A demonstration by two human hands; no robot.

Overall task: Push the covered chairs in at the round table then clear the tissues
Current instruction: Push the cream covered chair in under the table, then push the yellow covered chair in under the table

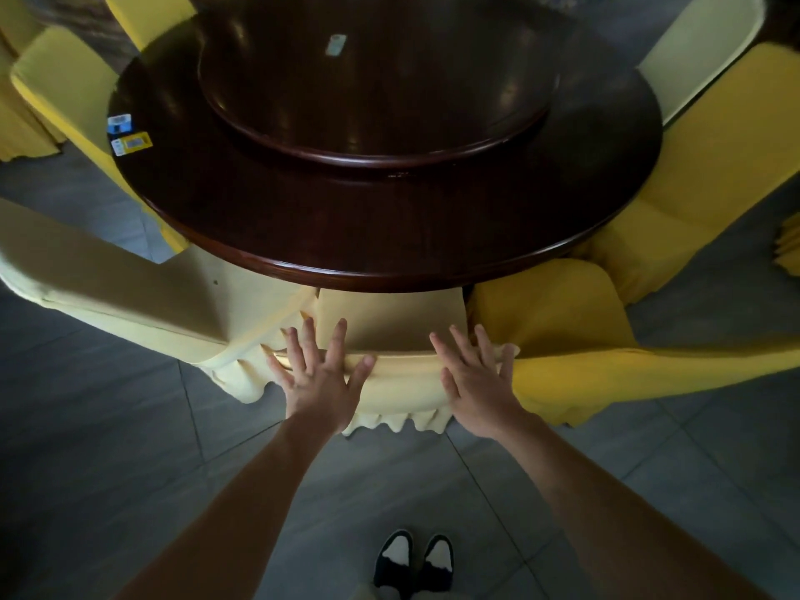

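**Both hands flat on the back of the near chair**

Far left, a pale yellow covered chair [108, 288] stands angled beside the round bench [389, 236], its seat corner just under the dark wooden rim. Beyond it, on the bench's left edge, lie small tissue packets [127, 138], blue-and-white and yellow, close together. Another small packet [337, 44] sits on the raised turntable [376, 101] in the middle of the bench.

The left hand [318, 374] lies spread wide, fingers straight and fanned, palm pressed on the top edge of the near chair [389, 326], with the fabric bunched a little under the fingertips. This chair wears a pale yellow cover; its seat is tucked under the bench rim and its frilled hem hangs over the grey tiled floor [108, 469].

The right hand [476, 378] is likewise open and flat, fingers spread, pressing the same chair back at its right end. Neither hand grips anything.

Just right of the near chair, a brighter yellow covered chair [558, 322] touches it, its skirt trailing across the floor. Further right, another yellow chair [701, 179] sits close against the bench. Below, between the forearms, the person's black-and-white shoes [413, 560] stand on the tiles.
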